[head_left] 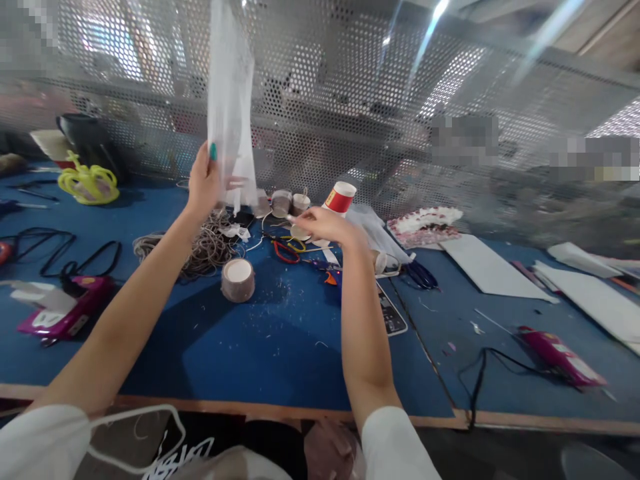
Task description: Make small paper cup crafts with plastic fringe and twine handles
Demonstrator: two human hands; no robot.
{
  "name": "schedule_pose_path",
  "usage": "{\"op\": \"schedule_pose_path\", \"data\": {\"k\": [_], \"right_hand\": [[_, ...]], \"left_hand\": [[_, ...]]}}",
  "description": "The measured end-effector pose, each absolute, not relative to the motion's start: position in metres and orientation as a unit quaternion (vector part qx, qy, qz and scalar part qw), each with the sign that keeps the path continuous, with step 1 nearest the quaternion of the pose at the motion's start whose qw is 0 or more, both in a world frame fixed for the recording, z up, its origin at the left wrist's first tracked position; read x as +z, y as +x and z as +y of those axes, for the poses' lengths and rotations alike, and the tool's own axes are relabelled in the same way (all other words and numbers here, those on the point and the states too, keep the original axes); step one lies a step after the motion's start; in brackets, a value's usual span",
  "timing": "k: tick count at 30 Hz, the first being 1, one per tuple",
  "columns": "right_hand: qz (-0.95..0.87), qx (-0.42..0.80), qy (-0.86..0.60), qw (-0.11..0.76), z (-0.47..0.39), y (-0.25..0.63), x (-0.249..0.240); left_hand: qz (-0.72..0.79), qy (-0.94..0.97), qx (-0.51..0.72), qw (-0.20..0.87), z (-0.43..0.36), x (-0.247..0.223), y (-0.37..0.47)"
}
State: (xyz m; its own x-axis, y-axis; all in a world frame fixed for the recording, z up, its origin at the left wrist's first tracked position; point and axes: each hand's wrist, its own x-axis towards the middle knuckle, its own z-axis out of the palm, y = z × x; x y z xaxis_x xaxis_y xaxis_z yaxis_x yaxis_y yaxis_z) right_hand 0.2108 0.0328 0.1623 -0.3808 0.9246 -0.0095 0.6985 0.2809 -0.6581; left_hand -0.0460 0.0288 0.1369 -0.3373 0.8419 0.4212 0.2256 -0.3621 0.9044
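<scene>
My left hand (203,183) is raised, its fingers closed round a long strip of thin white translucent plastic film (231,100) hanging before the perforated screen. My right hand (323,225) reaches over the middle of the table, fingers stretched to the left and apart, with nothing visible in them. Close beside it stands a red and white paper cup (341,197). Under and left of it lie red-handled pliers (286,252) and several small wrapped rolls (281,203). A tangle of grey cord (205,250) lies below my left hand. A wrapped round roll (238,280) sits nearer me.
A yellow crown-shaped piece (89,183) and a dark jug (95,143) stand at far left. Purple corded devices (70,310) (563,357) lie on both sides. White boards (493,270) are at right. The perforated metal screen (320,100) rises behind the blue table (280,353).
</scene>
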Motion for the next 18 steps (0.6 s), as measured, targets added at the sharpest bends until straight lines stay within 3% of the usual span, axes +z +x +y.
{"op": "schedule_pose_path", "data": {"k": [4,9,13,18], "right_hand": [[-0.675,0.461,-0.497,0.292,0.039,0.197,0.152],[-0.557,0.701,-0.342,0.285,0.037,0.161,0.137],[-0.551,0.67,-0.343,0.361,0.035,0.148,0.129],[-0.595,0.605,-0.362,0.386,0.043,0.153,0.119]], "left_hand": [[0.43,0.494,0.658,0.372,0.024,0.144,-0.025],[0.401,0.516,0.608,0.451,0.018,0.142,-0.003],[0.39,0.539,0.562,0.49,0.014,0.141,-0.001],[0.445,0.542,0.545,0.46,0.019,0.137,-0.009]]}}
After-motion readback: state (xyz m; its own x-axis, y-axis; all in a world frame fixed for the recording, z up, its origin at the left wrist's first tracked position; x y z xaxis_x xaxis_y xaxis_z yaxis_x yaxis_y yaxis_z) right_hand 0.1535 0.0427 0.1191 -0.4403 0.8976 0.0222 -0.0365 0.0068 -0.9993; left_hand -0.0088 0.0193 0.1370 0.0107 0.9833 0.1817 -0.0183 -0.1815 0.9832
